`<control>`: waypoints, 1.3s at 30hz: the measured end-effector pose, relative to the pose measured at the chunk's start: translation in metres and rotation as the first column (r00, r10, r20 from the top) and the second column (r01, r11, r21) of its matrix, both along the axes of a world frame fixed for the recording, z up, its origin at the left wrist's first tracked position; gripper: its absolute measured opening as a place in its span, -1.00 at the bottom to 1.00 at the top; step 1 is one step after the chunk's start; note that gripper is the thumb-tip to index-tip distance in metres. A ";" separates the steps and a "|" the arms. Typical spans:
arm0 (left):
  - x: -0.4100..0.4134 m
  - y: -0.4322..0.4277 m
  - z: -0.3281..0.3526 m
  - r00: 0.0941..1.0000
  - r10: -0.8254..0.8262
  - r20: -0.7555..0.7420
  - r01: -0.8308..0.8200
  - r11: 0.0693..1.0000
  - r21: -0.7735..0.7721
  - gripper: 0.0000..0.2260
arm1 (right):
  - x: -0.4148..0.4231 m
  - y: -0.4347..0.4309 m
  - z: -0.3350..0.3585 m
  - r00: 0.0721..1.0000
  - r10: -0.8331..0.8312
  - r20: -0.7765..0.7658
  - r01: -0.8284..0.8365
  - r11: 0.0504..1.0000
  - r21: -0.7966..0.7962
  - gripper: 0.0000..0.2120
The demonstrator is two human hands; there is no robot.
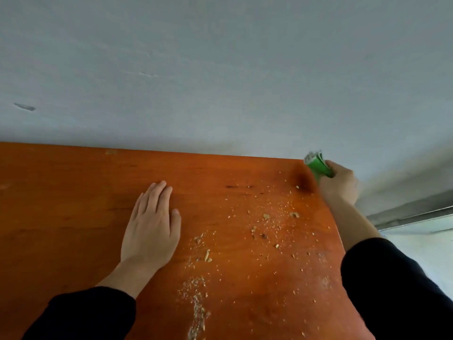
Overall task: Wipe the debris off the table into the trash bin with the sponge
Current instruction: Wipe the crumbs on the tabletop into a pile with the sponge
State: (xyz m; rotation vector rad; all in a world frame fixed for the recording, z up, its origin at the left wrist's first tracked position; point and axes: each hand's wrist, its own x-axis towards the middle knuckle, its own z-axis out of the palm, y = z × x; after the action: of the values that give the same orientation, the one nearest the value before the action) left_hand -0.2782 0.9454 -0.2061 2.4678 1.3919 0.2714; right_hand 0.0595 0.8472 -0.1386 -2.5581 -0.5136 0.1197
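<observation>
Glossy orange-brown wooden table (85, 204); pale tan crumb debris (264, 231) speckled; bright green sponge (318, 166) at two o'clock; black sleeves (397, 290).

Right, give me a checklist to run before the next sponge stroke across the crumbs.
1. Sponge in grip: ok. The right hand is closed around the green sponge at the table's far right corner.
2. Sponge on the surface: cannot tell; it sits at or just past the edge.
3. Left hand out of the path: ok, flat on the table, left of the mess.
4. Debris left to clear: not ok, crumbs lie scattered from the corner down to the near edge.
5. Trash bin placed under the edge: cannot tell, none is in view.
</observation>
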 end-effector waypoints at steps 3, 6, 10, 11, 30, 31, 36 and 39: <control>0.003 0.001 0.000 1.000 0.009 -0.003 -0.009 1.000 -0.002 -0.45 | 0.014 0.014 -0.011 1.000 0.016 -0.014 -0.016 1.000 -0.022 -0.61; 0.003 0.002 0.000 1.000 0.017 0.000 -0.017 1.000 -0.003 -0.46 | 0.022 0.022 -0.017 0.995 0.089 -0.037 -0.090 0.996 -0.004 -0.57; 0.003 0.001 0.001 1.000 0.011 -0.006 -0.011 1.000 0.007 -0.47 | 0.020 0.020 -0.016 0.948 0.311 -0.070 -0.315 0.947 -0.058 -0.63; 0.003 0.001 0.002 1.000 0.013 -0.007 -0.013 1.000 0.010 -0.47 | 0.016 0.016 -0.016 0.923 0.378 -0.078 -0.384 0.920 -0.082 -0.63; 0.004 0.000 0.005 1.000 0.024 0.009 -0.024 0.999 -0.023 -0.48 | -0.034 -0.011 0.027 0.893 0.339 -0.296 -0.305 0.940 0.153 -0.65; 0.004 0.000 0.005 1.000 0.025 0.012 -0.025 0.999 -0.021 -0.49 | -0.029 0.001 0.023 0.924 0.291 -0.249 -0.262 0.954 0.145 -0.67; 0.005 0.000 0.004 0.999 0.035 0.024 -0.035 0.999 -0.023 -0.49 | -0.025 0.041 -0.007 0.936 0.305 -0.178 -0.306 0.952 0.024 -0.68; 0.005 0.000 0.003 0.999 0.033 0.024 -0.033 0.999 -0.014 -0.50 | -0.039 0.052 -0.017 0.885 0.433 -0.169 -0.438 0.899 0.012 -0.66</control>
State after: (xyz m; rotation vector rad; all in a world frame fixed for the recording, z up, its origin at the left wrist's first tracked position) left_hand -0.2731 0.9456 -0.2028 2.4243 1.4212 0.2979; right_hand 0.0202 0.8988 -0.1559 -2.3850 -1.0188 0.4998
